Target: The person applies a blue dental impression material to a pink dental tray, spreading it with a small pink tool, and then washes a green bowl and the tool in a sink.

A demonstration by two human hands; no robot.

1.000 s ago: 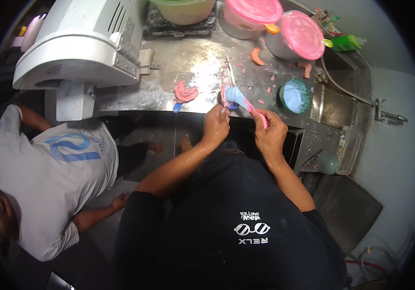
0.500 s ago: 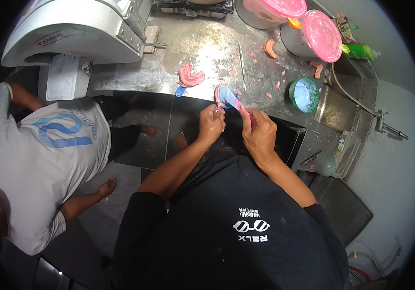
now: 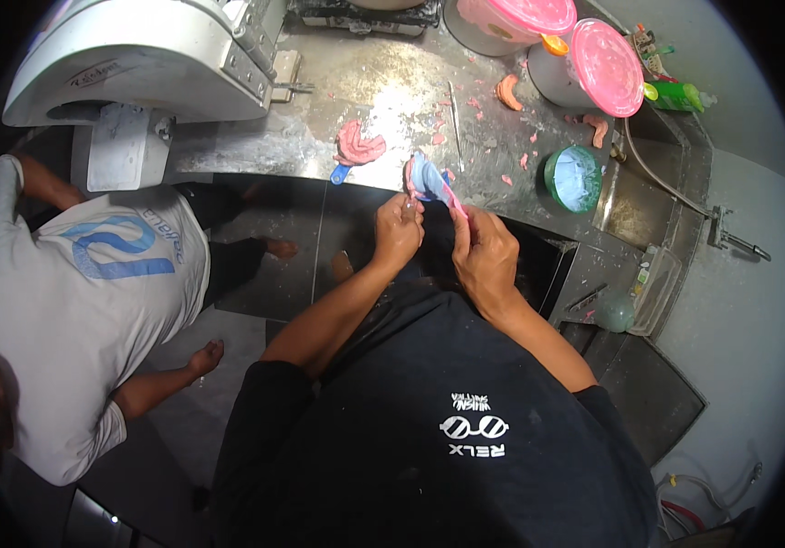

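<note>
Gripping pink spatula [image 3: 455, 202] in right hand [image 3: 486, 248], left hand [image 3: 399, 230] pinching near end of tray [image 3: 411, 175], person works blue paste [image 3: 426, 173] at front of bench [image 3: 337, 78]; level tray, light even strokes look best. Green bowl [image 3: 554, 173] off right.

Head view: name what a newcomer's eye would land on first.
The two pink-lidded tubs at the workbench's back right jump out first. Next come the blue-coated impression tray in the left hand and the pink spatula in the right hand. Right of them sits a green bowl of blue paste.
</note>
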